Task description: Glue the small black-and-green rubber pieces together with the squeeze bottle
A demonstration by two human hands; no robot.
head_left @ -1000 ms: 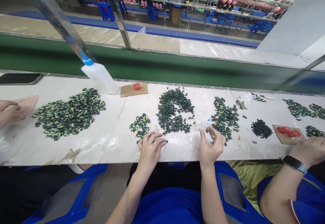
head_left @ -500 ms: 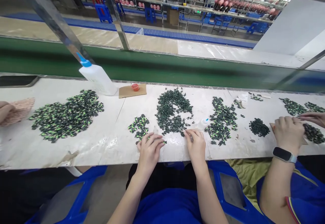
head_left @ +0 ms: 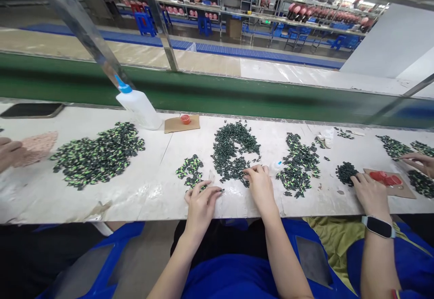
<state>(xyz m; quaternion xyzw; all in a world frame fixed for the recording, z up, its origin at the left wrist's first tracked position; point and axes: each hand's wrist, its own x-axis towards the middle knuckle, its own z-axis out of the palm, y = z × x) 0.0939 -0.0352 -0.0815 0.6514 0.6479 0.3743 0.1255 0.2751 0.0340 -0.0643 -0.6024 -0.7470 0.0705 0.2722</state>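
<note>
2 hands of mine rest at the near edge of the white desk [head_left: 142, 190]. my left hand [head_left: 200, 201] lies palm down with the fingers curled, fingertips pinching at a few green-and-black pieces at the near end of the small green-and-black cluster [head_left: 190, 168]; i cannot tell whether a piece is actually gripped. my right hand [head_left: 260, 186] also lies palm down, fingers bent, fingertips pressed into the near edge of the dark green pile [head_left: 233, 147] in front of me; whether it holds a piece is hidden under the fingers.

just right of my right hand lies a small clear bottle with a blue tip [head_left: 275, 167], and beyond it a mixed pile [head_left: 298, 163] of dark and green-marked pieces. farther right sits a small dark heap [head_left: 346, 172], touched by a co-worker's hand [head_left: 369, 192] with a dark smartwatch [head_left: 378, 226] on the wrist, beside a cardboard piece with red caps [head_left: 388, 180].

to my left spreads a big green-and-black pile [head_left: 98, 154], well apart from my hands. another person's hand [head_left: 10, 152] at the far left rests by a pinkish mesh piece [head_left: 39, 145]. at the back of the desk stands a tilted white squeeze bottle with a blue cap [head_left: 139, 105], and next to it a cardboard square with 1 small red cup [head_left: 185, 119]. behind runs a green conveyor belt [head_left: 217, 93].
</note>
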